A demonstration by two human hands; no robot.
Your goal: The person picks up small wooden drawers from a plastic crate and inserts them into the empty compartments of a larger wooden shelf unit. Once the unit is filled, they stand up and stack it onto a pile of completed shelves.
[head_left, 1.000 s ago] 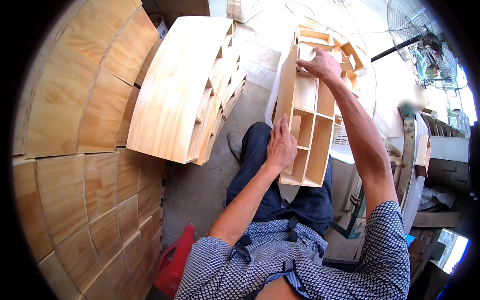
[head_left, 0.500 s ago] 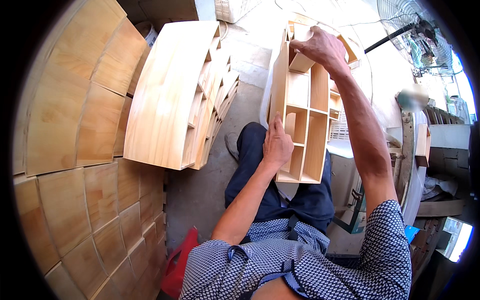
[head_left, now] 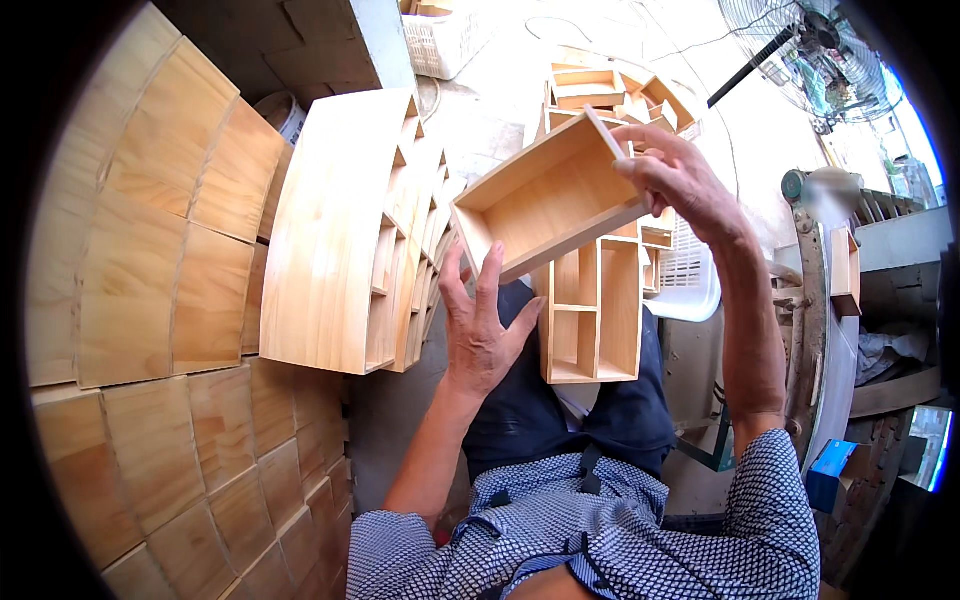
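Note:
A shallow wooden drawer box [head_left: 555, 190], tilted, is held above my lap. My right hand [head_left: 685, 185] grips its right end, with thumb and fingers over the end panel. At the lower left corner is my left hand [head_left: 482, 325], its fingers spread against or just beside the box; firm contact is hard to tell. Beneath the box a wooden cabinet [head_left: 599, 290] with open compartments rests on my thighs, its upper part partly hidden by the box.
More divided wooden cabinets [head_left: 325, 230] stand at my left, beside a tall stack of wooden panels [head_left: 130, 270]. Ahead are a white plastic basket [head_left: 700, 280] and several small wooden boxes [head_left: 590, 85]. A fan [head_left: 820, 40] stands far right.
My right hand has brought the drawer box out from the cabinet's far end, nearer and tilted. My left hand has left the cabinet's side and risen to the box's corner, fingers spreading.

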